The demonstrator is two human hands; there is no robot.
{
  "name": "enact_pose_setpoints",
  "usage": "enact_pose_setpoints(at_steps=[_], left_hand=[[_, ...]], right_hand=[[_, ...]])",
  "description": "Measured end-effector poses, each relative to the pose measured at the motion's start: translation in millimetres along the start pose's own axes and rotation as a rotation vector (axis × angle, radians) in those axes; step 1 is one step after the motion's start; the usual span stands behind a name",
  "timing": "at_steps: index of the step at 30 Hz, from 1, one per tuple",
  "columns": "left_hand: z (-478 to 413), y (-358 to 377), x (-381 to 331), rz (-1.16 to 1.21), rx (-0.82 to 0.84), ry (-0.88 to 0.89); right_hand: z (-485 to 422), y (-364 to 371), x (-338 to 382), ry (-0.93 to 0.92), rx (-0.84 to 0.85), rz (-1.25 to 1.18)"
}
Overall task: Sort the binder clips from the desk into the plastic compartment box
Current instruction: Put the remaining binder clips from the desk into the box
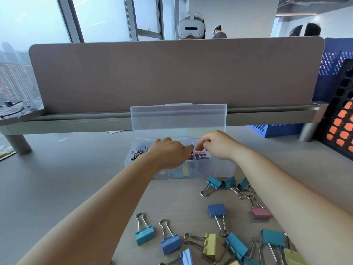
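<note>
Your left hand (170, 152) and right hand (216, 144) meet over the clear plastic box (215, 169), fingers curled; whether either pinches a clip cannot be told. Loose binder clips (217, 209) lie on the smooth desk (76, 178), beside and under your right forearm, which may sweep them aside. Their painted folded-metal bodies and springy wire loops tangle easily; the upright lid (178, 119) could be knocked shut.

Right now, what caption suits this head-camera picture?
Left hand and right hand meet over the open compartment box, coloured binder clips scattered on the desk.
</note>
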State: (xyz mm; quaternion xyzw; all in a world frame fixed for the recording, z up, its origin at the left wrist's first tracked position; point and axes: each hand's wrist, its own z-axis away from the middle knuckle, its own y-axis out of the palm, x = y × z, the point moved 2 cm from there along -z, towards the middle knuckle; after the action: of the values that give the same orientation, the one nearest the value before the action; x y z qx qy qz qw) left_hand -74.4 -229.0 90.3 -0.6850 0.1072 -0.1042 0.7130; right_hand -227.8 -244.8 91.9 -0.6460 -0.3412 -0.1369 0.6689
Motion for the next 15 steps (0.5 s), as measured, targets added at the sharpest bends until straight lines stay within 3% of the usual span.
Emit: enact_pose_setpoints(at_steps=[2,7,11,13,15], left_hand=[[2,-1,2,0.086,-0.035,-0.002],[22,-1,20,0.533,-0.310,-0.034],[57,3,40,0.652,-0.505,-0.062],[78,10,46,0.664,-0.492,-0.079],[97,21,48,0.643,-0.378,-0.071]], right_hand=[[5,-5,-2,-0.007,-0.022,-0.018],[28,-15,-2,-0.056,-0.156,-0.113],[55,-4,-3,-0.068,-0.239,-0.140],[69,5,-6,-0.047,-0.226,-0.080],[80,18,-12,-0.001,-0.154,0.100]])
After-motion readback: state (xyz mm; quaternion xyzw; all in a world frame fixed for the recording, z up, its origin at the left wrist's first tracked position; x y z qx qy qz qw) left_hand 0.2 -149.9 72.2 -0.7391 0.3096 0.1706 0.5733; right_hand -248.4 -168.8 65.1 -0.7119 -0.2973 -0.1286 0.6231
